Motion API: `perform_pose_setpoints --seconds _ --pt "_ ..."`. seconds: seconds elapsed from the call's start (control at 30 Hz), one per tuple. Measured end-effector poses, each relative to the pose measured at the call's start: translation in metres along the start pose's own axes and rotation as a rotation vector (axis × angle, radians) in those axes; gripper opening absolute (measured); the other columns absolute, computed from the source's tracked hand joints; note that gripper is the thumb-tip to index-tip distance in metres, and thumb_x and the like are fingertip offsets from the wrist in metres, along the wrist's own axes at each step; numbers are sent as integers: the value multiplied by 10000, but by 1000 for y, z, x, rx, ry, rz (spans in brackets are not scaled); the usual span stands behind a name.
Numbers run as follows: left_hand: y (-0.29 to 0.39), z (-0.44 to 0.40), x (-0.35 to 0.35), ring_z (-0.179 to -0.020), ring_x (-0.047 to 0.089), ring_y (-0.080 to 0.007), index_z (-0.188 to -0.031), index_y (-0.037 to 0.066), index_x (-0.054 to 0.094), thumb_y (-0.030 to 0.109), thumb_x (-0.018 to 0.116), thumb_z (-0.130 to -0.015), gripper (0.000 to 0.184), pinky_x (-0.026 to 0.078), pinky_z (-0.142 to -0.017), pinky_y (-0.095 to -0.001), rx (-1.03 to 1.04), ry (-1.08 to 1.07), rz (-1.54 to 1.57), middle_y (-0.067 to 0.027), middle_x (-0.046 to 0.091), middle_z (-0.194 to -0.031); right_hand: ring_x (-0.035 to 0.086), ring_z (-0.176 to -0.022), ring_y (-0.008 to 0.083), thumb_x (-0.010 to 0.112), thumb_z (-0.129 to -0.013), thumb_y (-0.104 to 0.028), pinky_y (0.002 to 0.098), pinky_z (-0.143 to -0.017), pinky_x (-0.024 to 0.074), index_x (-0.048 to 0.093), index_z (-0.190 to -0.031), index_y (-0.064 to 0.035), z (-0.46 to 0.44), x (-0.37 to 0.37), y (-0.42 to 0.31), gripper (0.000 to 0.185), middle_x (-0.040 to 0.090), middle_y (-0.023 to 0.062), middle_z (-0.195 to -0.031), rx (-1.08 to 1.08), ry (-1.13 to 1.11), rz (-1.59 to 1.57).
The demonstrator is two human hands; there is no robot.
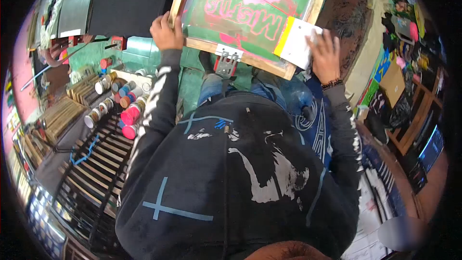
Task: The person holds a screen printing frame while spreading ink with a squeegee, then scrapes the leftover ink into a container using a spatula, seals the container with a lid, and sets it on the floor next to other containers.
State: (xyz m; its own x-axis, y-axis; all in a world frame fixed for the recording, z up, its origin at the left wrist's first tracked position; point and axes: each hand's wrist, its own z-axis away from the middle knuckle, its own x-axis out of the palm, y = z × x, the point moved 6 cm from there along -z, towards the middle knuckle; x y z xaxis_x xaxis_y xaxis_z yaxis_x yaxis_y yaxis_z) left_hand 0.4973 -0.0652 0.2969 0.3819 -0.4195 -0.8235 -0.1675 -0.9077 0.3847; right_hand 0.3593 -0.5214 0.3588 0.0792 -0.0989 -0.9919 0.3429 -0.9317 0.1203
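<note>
A wooden-framed printing screen (262, 62) with green mesh and pink-outlined reversed lettering is fixed at its near edge to a metal hinge clamp (227, 61). My left hand (167, 33) is closed on the frame's left side near the corner. At the right, my right hand (326, 57) has its fingers over the outer edge of a white card (299, 43) with a yellow strip. The card lies across the frame's near right corner and covers part of the mesh. My right thumb is hidden.
Black flat boards (127, 2) extend to the left of the screen. Ink tubs (127, 98) stand at lower left, beside stacked wooden frames (53, 120) and a black slatted rack (91, 173). A cardboard box (392, 84) and clutter are at right.
</note>
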Motion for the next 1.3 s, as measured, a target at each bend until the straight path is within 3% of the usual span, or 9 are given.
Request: perform_pose_setpoints --seconds 0.03,0.23,0.4,0.77,0.9,1.03,1.07,1.23,1.3 --pt "19 17 -18 -1054 551 -390 -1200 35 645 362 677 -924 429 441 -928 -480 12 66 35 -198 605 -1132 295 -1487 302 599 -854 -28 587 -1206 233 462 -1474 -275 -12 -4 -4 682 428 11 -1544 -131 -82 -33" --pt "136 143 -45 -1146 510 -401 -1248 13 579 347 743 -857 540 405 -980 -510 -194 -135 120 -203 564 -1222 381 -1436 295 615 -838 -41 547 -1205 276 538 -1400 -178 -49 28 -2 584 481 48 -1500 -629 -272 -162" --pt "151 178 -12 -1332 426 -410 -1430 23 443 389 709 -893 703 342 -1096 -508 -339 -151 55 -186 493 -1433 451 -1387 306 557 -884 -80 509 -1164 329 581 -1358 -152 -55 29 -7 480 557 74 -1434 -636 -229 -152" --pt "148 189 -6 -1351 448 -351 -1418 117 482 456 689 -890 660 373 -1042 -503 -462 -43 37 -76 533 -1428 538 -1287 320 606 -822 -34 528 -1055 403 640 -1286 -150 -60 17 -22 480 620 74 -1358 -699 -268 -13" --pt "148 191 -8 -1332 465 -346 -1383 130 507 465 686 -892 621 384 -1007 -535 -473 -24 53 -70 558 -1395 559 -1250 287 626 -775 -12 539 -1035 397 667 -1233 -163 -67 7 -27 483 666 47 -1271 -695 -362 -28" --pt "151 186 -17 -1305 484 -344 -1342 131 535 424 709 -853 595 383 -1001 -547 -531 12 68 -77 593 -1321 688 -974 307 617 -718 -12 453 -852 540 740 -1098 -188 -130 -29 -56 437 736 73 -1034 -620 -496 -176" --pt "153 183 -17 -1261 502 -344 -1293 97 571 425 700 -824 587 357 -1017 -529 -562 50 80 -113 620 -1254 704 -861 335 595 -727 -28 435 -766 569 753 -1081 -205 -151 -40 -69 426 736 120 -963 -693 -357 -255" --pt "162 171 -7 -1119 557 -312 -1283 92 573 400 670 -849 541 362 -993 -505 -713 199 21 -112 651 -1108 700 -924 373 600 -757 -111 469 -825 569 701 -1231 -187 -285 -22 -136 490 729 176 -958 -781 -320 -102" --pt "159 170 -1 -1079 561 -293 -1291 93 570 378 660 -857 528 372 -974 -495 -767 223 -33 -95 647 -1071 703 -947 360 661 -803 -247 466 -844 566 694 -1241 -191 -327 -13 -170 443 737 157 -980 -830 -313 -68"
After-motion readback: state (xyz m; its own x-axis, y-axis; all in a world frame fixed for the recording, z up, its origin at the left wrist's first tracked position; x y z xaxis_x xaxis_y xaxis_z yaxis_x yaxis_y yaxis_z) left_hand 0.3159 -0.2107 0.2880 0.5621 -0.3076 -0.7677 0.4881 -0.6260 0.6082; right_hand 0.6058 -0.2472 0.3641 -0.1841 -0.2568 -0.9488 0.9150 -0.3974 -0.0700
